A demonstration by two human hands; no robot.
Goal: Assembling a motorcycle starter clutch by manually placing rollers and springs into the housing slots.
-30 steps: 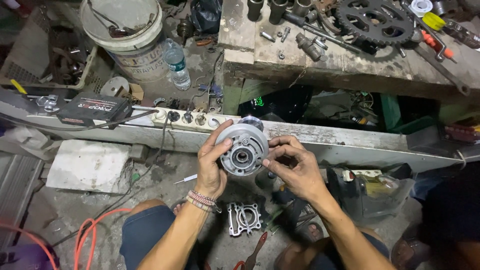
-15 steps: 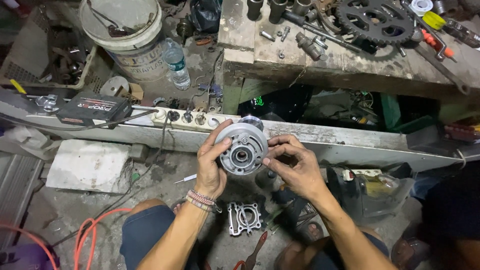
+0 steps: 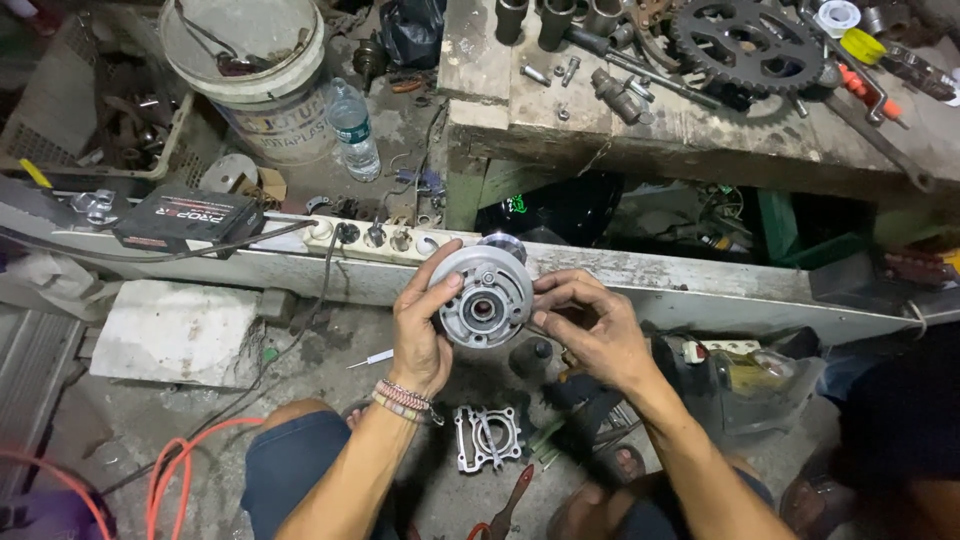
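Both sets of fingers grip a round grey metal hub (image 3: 487, 296), held face-up in mid-air over the floor, just near of a long grey beam (image 3: 640, 275). The left hand (image 3: 420, 330) clasps its left rim, thumb on the face; the right hand (image 3: 590, 328) pinches the right edge. Below lies a metal gasket (image 3: 487, 438). Far right, a sprocket (image 3: 750, 42) rests on the workbench (image 3: 560, 120); far left stand a bucket (image 3: 262, 85) and bottle (image 3: 353, 130).

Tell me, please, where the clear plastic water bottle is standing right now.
In the head view the water bottle stands upright on the floor at upper left, just right of the white bucket and behind the white power strip.
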